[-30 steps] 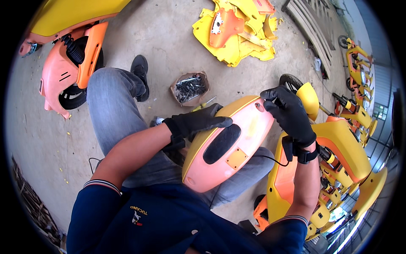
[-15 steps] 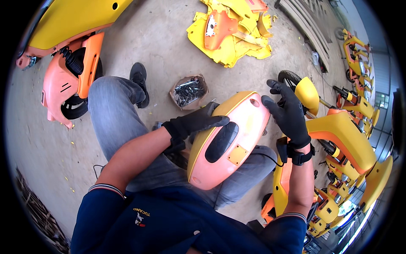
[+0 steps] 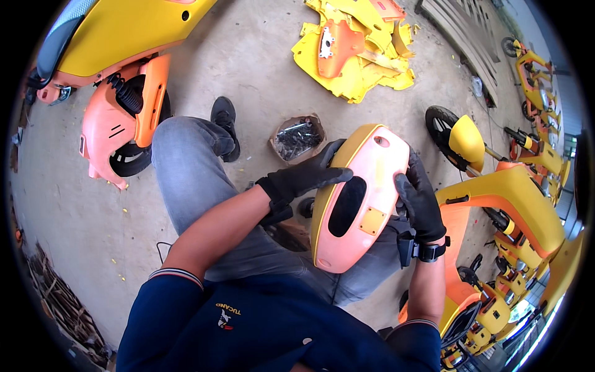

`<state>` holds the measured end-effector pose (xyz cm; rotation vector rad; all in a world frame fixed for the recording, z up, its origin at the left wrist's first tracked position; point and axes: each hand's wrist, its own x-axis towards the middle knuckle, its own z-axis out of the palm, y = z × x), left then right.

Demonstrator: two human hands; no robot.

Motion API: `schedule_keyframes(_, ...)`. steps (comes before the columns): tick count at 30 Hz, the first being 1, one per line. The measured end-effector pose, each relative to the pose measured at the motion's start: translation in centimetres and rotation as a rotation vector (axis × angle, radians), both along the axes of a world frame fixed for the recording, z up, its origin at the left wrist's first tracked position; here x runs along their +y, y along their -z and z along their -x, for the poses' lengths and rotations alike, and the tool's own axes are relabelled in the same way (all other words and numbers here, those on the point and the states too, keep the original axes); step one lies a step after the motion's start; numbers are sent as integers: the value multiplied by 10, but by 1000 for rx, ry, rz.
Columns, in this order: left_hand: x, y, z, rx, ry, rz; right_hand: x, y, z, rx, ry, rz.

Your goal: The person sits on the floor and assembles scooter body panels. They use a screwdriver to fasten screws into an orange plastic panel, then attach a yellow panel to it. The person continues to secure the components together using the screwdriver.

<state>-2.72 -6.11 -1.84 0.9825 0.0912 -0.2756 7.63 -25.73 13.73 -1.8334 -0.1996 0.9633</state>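
A rounded scooter body panel (image 3: 378,189), pink on its face with a yellow edge, stands tilted over my lap. Set in its face are a dark oval opening or inset (image 3: 347,207) and a small orange square plate (image 3: 372,221) with holes. My left hand (image 3: 313,177), in a black glove, grips the yellow edge, its thumb lying on the pink face near the dark oval. On the opposite edge my gloved right hand (image 3: 420,201) is closed, with the thumb in front and the other fingers partly hidden behind the panel. A dark strap circles the right wrist.
A box of metal hardware (image 3: 297,137) sits on the floor beyond the panel. Yellow and orange body panels (image 3: 356,56) lie piled farther off. A scooter (image 3: 133,111) stands at the left; several more (image 3: 496,204) line the right. Long planks (image 3: 462,46) lie at the far right.
My right hand has come down from the air onto the panel's right edge and closed on it. The panel has turned more upright, with my left hand still holding it. The whole view has shifted slightly.
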Motion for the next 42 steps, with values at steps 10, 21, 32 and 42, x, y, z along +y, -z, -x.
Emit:
schedule_keyframes(10, -8, 3, -3, -140, -143, 1, 4, 16, 2, 8, -111, -54)
schedule_keyframes(21, -8, 6, -1, -210, -239, -220, 2, 25, 0, 92, -146, -85)
schedule_keyframes(32, -3, -5, -7, -337, -210, -424, -3, 33, -1, 105, -148, -85)
schedule_keyframes(42, -12, 5, -6, -306, -166, -359, -6, 35, 2, 33, -173, 2)
